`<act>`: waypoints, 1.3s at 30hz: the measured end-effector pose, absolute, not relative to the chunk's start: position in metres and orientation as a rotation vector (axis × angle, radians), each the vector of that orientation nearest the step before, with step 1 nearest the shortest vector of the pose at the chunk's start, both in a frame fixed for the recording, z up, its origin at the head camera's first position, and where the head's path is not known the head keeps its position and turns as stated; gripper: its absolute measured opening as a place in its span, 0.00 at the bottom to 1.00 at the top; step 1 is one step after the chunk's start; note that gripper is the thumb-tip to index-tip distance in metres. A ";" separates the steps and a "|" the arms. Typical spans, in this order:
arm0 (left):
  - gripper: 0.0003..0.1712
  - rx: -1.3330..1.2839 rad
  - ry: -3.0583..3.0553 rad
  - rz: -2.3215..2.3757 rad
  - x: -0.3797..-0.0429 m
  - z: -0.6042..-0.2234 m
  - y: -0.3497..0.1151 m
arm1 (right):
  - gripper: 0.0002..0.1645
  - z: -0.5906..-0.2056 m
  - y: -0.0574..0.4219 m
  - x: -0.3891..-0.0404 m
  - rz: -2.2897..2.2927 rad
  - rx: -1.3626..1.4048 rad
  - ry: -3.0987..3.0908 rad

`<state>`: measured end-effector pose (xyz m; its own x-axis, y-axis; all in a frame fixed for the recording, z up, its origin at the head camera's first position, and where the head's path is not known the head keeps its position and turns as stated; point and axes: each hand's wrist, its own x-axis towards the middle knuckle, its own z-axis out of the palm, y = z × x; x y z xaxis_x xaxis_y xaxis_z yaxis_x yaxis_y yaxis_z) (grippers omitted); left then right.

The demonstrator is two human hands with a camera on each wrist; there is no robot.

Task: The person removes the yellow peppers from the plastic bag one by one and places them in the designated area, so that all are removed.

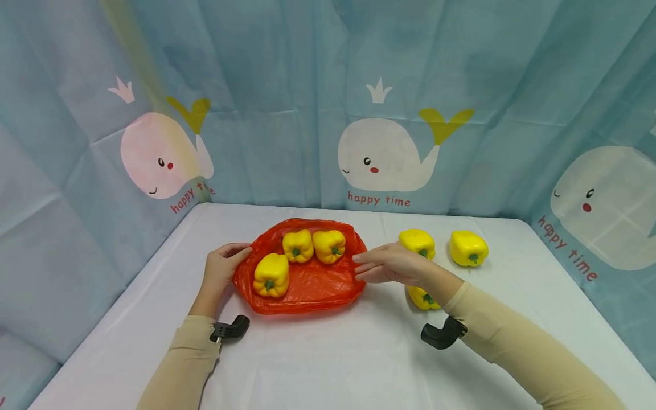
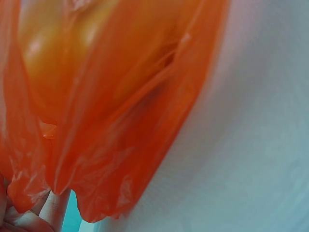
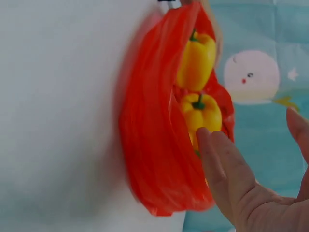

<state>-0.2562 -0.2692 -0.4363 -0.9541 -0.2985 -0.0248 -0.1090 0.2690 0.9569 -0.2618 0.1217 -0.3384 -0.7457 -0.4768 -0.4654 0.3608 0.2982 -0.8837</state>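
Observation:
A red plastic bag (image 1: 312, 287) lies with its mouth spread wide on the table, three yellow bell peppers (image 1: 271, 275) inside it. At the bag's left rim, my left hand (image 1: 224, 267) pinches the plastic; in the left wrist view its fingers (image 2: 54, 209) are partly covered by the film. My right hand (image 1: 392, 263) is over the bag's right edge, fingers extended and holding nothing. The right wrist view shows that hand (image 3: 260, 203) with thumb spread away from the fingers, beside the bag (image 3: 149, 116) and its peppers (image 3: 195, 63).
To the right stand three more yellow bell peppers: one at the far right (image 1: 468, 248), one behind my right hand (image 1: 417, 242), and one partly hidden under my right wrist (image 1: 423, 298). A blue whale-print curtain (image 1: 287, 154) encloses the white table (image 1: 328, 359).

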 end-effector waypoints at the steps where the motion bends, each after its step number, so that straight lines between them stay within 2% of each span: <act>1: 0.30 0.382 -2.368 -1.765 -0.256 -0.436 -0.269 | 0.36 -0.339 0.118 -0.263 -1.531 -0.102 1.862; 8: 0.29 0.372 -2.364 -1.754 -0.258 -0.436 -0.270 | 0.31 -0.335 0.093 -0.265 -1.561 -0.143 1.815; 23: 0.30 0.397 -2.386 -1.763 -0.256 -0.440 -0.270 | 0.30 -0.354 0.043 -0.269 -1.533 -0.108 1.783; 39: 0.29 0.390 -2.373 -1.761 -0.258 -0.438 -0.270 | 0.36 -0.366 0.002 -0.266 -1.505 -0.057 1.740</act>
